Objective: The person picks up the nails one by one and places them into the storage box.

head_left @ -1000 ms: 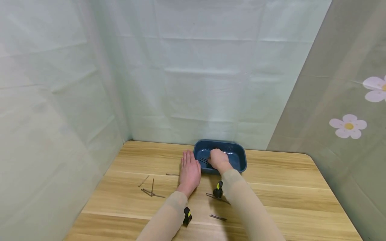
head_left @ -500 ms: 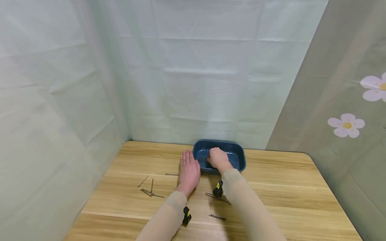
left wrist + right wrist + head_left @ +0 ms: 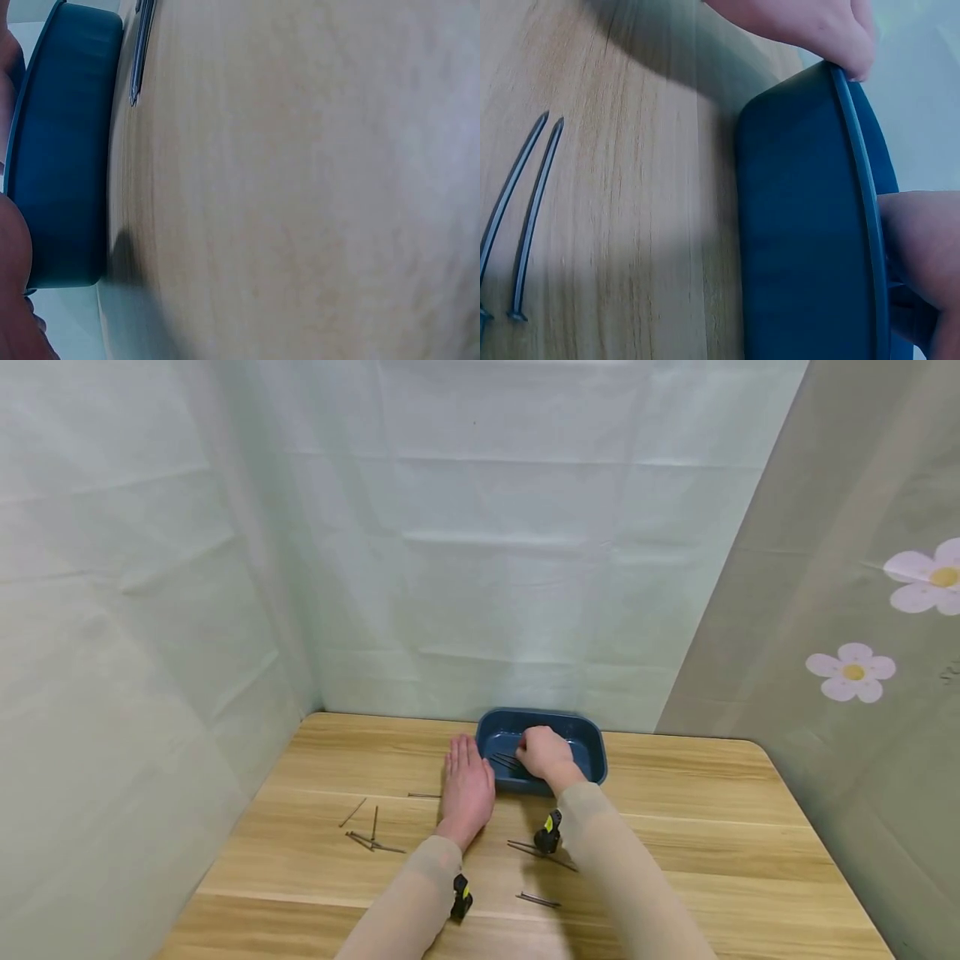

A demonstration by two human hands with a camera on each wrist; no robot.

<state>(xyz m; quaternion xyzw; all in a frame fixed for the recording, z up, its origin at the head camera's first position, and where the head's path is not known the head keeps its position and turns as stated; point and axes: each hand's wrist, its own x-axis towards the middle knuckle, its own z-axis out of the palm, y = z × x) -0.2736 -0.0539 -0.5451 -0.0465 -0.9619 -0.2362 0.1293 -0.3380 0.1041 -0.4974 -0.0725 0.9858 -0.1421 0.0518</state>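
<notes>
A blue tray (image 3: 592, 752) was set at the far middle of a wooden bench (image 3: 712, 827), against the pale curtain, and served as the landmark for everything else. The left hand (image 3: 467, 789) was laid palm down on the bench just left of the tray, fingers (image 3: 459, 752) straight and together, nothing grasped; the fingertips were seen against the tray's rim in the right wrist view, so the tray appeared to be steadied by it. The right hand (image 3: 545, 752) was lowered inside the tray, fingers curled around a small bundle of nails (image 3: 504, 762) whose shafts stuck out to the left, over the tray floor. The nails appeared to be held low so that they could be set down rather than dropped.

Loose nails (image 3: 371, 839) were scattered on the bench left of and nearer than the tray. One nail (image 3: 423, 795) lay just left of the left hand. A crossed pair (image 3: 538, 852) and another pair (image 3: 537, 900) lay nearer than the tray, beside the right forearm.
</notes>
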